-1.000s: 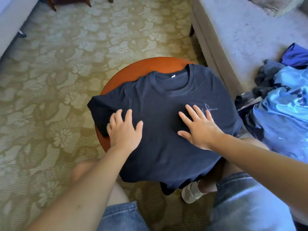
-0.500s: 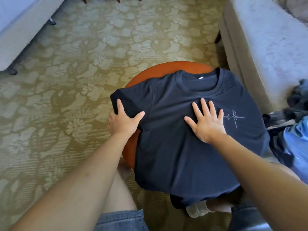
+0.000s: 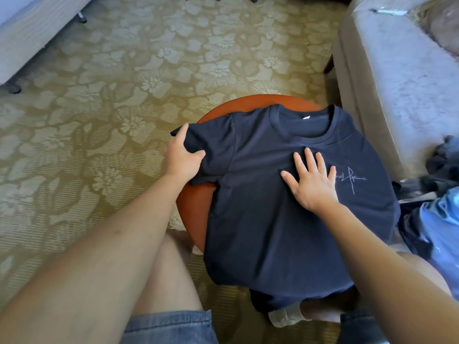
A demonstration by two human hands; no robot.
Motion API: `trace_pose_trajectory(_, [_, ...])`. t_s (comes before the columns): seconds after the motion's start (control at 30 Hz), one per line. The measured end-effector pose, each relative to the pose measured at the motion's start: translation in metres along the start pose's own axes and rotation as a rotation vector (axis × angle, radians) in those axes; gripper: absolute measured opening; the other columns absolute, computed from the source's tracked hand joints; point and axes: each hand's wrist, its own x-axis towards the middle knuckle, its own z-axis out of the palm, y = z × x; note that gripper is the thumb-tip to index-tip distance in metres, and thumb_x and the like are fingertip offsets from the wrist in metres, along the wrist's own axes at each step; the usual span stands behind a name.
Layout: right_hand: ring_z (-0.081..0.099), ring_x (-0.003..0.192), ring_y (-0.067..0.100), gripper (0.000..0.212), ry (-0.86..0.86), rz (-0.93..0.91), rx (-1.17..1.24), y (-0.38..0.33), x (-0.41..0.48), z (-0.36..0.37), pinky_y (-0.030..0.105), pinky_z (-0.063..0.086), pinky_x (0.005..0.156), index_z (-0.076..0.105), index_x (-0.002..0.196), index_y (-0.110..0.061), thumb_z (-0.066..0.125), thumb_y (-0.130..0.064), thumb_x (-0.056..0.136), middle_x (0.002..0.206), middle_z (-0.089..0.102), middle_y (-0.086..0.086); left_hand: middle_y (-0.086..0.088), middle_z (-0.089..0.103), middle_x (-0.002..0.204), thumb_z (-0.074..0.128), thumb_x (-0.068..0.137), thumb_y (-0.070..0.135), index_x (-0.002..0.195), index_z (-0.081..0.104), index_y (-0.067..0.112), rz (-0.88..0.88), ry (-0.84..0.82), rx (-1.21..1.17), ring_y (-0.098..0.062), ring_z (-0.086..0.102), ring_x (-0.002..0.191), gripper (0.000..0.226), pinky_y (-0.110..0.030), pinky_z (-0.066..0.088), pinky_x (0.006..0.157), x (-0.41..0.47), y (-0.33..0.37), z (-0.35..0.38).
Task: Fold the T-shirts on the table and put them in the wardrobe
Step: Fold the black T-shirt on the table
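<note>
L hand (image 3: pixel 182 158) slid out, pinched sleeve (image 3: pixel 211 142) of navy T-shirt (image 3: pixel 273 232).
R hand (image 3: pixel 311 184) lay flat, fingers spread; best to pin chest while folding sleeve in.

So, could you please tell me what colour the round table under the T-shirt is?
The table is reddish-brown, head view.

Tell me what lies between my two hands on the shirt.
Only cloth of the navy T-shirt runs from the left hand to the right hand, seen in the head view.
</note>
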Motion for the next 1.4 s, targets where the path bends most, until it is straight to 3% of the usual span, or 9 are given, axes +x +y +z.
trace_pose_trajectory(0.1, [-0.010, 0.150, 0.022, 0.072, 0.013, 0.013, -0.001, -0.001, -0.002, 0.003, 0.054, 0.000, 0.119, 0.007, 0.156, -0.028, 0.019, -0.065, 0.095, 0.164, -0.006, -0.003, 0.003, 0.057, 0.106, 0.060, 0.092, 0.008, 0.151, 0.031, 0.032, 0.031, -0.011, 0.045, -0.017, 0.057, 0.100, 0.070, -0.033, 0.046, 0.098, 0.002, 0.003, 0.000])
trace_pose_trajectory(0.3, [-0.009, 0.150, 0.021, 0.070, 0.033, 0.032, -0.020, -0.004, -0.002, 0.005, 0.053, 0.000, 0.119, 0.008, 0.156, -0.028, 0.019, -0.064, 0.096, 0.164, -0.005, -0.004, -0.009, 0.034, 0.144, 0.058, 0.093, 0.031, 0.153, 0.020, 0.037, -0.043, -0.032, 0.290, -0.031, 0.033, 0.134, 0.071, -0.043, 0.035, 0.107, 0.011, -0.010, -0.004])
trace_pose_trajectory(0.43, [-0.009, 0.150, 0.021, 0.070, 0.043, 0.039, -0.030, -0.004, -0.002, 0.005, 0.052, 0.000, 0.120, 0.008, 0.156, -0.028, 0.018, -0.063, 0.096, 0.164, -0.005, -0.003, 0.002, 0.026, 0.158, 0.057, 0.096, 0.032, 0.154, 0.017, 0.038, -0.067, -0.210, 0.041, -0.016, 0.035, 0.137, 0.070, -0.029, 0.033, 0.106, 0.013, -0.015, 0.000])
trace_pose_trajectory(0.6, [-0.008, 0.150, 0.022, 0.070, 0.055, 0.040, -0.043, -0.006, -0.002, 0.007, 0.053, 0.002, 0.120, 0.008, 0.156, -0.028, 0.019, -0.063, 0.096, 0.164, -0.004, -0.003, -0.001, 0.027, 0.157, 0.064, 0.092, 0.018, 0.151, 0.033, 0.023, -0.019, -0.123, -0.022, -0.019, 0.029, 0.144, 0.067, -0.031, 0.030, 0.113, 0.024, -0.012, -0.003])
trace_pose_trajectory(0.8, [-0.009, 0.150, 0.023, 0.070, 0.046, 0.040, -0.055, -0.015, -0.002, 0.006, 0.054, 0.002, 0.120, 0.007, 0.156, -0.026, 0.018, -0.062, 0.097, 0.164, -0.005, -0.001, -0.003, 0.006, 0.162, 0.068, 0.087, 0.024, 0.155, 0.018, 0.018, 0.025, -0.005, 0.109, -0.022, 0.016, 0.148, 0.084, -0.037, 0.029, 0.114, 0.018, -0.002, -0.009])
trace_pose_trajectory(0.97, [-0.010, 0.150, 0.025, 0.070, 0.029, 0.020, -0.049, -0.039, 0.003, 0.008, 0.055, 0.001, 0.119, 0.005, 0.156, -0.025, 0.017, -0.061, 0.098, 0.164, -0.007, -0.001, 0.003, -0.005, 0.162, 0.069, 0.086, 0.015, 0.156, 0.005, 0.021, -0.074, -0.092, 0.038, -0.023, 0.017, 0.148, 0.096, -0.030, 0.033, 0.103, 0.017, 0.001, -0.029])
trace_pose_trajectory(1.13, [-0.011, 0.150, 0.026, 0.070, 0.013, 0.001, -0.052, -0.056, 0.005, 0.010, 0.056, 0.000, 0.119, 0.003, 0.156, -0.025, 0.015, -0.062, 0.098, 0.164, -0.009, 0.000, 0.000, -0.004, 0.163, 0.069, 0.084, 0.007, 0.157, 0.002, 0.017, -0.216, -0.155, 0.069, -0.024, 0.013, 0.149, 0.099, -0.036, 0.031, 0.109, 0.022, 0.001, -0.051])
trace_pose_trajectory(1.3, [-0.011, 0.149, 0.028, 0.071, -0.003, -0.002, -0.038, -0.071, 0.006, 0.009, 0.058, 0.001, 0.118, 0.002, 0.156, -0.023, 0.015, -0.061, 0.098, 0.163, -0.010, 0.002, 0.000, -0.015, 0.163, 0.051, 0.089, -0.002, 0.156, -0.006, 0.016, -0.026, -0.148, 0.421, -0.030, 0.027, 0.144, 0.090, -0.031, 0.041, 0.084, 0.014, 0.043, -0.051])
trace_pose_trajectory(1.4, [-0.013, 0.149, 0.030, 0.072, -0.041, -0.007, -0.024, -0.073, 0.006, 0.005, 0.059, 0.001, 0.118, -0.001, 0.156, -0.023, 0.015, -0.063, 0.097, 0.163, -0.012, 0.003, 0.000, -0.013, 0.163, 0.050, 0.087, -0.002, 0.155, -0.008, 0.023, 0.163, -0.247, 0.500, -0.031, 0.030, 0.143, 0.093, -0.030, 0.040, 0.090, 0.002, 0.074, -0.033])
